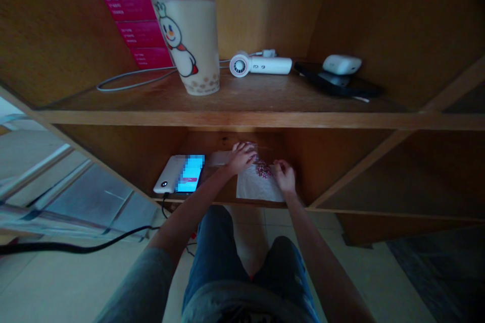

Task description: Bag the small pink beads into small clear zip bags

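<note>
On the lower shelf, a white sheet [257, 186] lies flat, with a small pile of dark pink beads [263, 168] on it. My left hand [242, 156] is at the back left of the sheet, its fingers bent over a clear, pinkish item [250, 146] too small to make out. At the sheet's right edge is my right hand [284, 175], with thumb and fingertips pinched together beside the beads. Whatever lies between those fingertips is too small to tell.
A white power bank [167, 174] and a lit phone [190, 174] lie left on the lower shelf. The upper shelf [257, 101] holds a milk tea cup [195, 35], a white handheld fan [261, 65] and a white earbud case [342, 64].
</note>
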`<state>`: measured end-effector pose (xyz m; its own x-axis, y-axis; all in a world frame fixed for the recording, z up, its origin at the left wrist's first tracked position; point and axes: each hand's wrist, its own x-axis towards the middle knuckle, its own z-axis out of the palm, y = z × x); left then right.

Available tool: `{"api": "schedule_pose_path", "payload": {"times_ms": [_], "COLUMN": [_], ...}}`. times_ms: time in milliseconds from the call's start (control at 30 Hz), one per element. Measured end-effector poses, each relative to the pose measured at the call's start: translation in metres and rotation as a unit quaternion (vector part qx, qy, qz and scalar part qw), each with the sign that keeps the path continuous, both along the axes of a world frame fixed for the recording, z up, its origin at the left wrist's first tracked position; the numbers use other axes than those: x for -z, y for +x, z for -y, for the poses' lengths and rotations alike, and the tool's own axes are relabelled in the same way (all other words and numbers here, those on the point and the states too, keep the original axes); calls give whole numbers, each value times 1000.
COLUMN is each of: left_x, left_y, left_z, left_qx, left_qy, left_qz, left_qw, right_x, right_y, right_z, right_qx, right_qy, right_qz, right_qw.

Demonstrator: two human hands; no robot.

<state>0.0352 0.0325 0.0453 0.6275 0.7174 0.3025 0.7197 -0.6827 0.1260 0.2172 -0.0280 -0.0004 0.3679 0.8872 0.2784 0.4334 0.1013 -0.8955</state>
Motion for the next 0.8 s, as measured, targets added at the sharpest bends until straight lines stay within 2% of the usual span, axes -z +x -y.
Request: {"api": "schedule_pose_path", "payload": {"times_ms": [100,167,300,533,800], "left_x": [2,4,9,17,11], "left_y": [30,47,67,76,81], "left_z": [0,1,2,-4,3], "left_qx": [-7,-33,-49,-127,-152], "left_qy": [-11,-52,-79,-137,-126], "left_qz": [-10,-27,-35,-10,-16], "left_qw": [1000,998,995,982,980], "right_x": [1,2,3,2,4], "right_y": [2,3,7,7,7], "right_z": [-1,-1,-2,-2,-2], "right_qx": [3,5,10,16,11], "right_qy": [-1,7,15,9,7], "right_qz": [-12,-21,-27,-8,-18], "right_qw": [1000,1000,999,1000,1000]}}
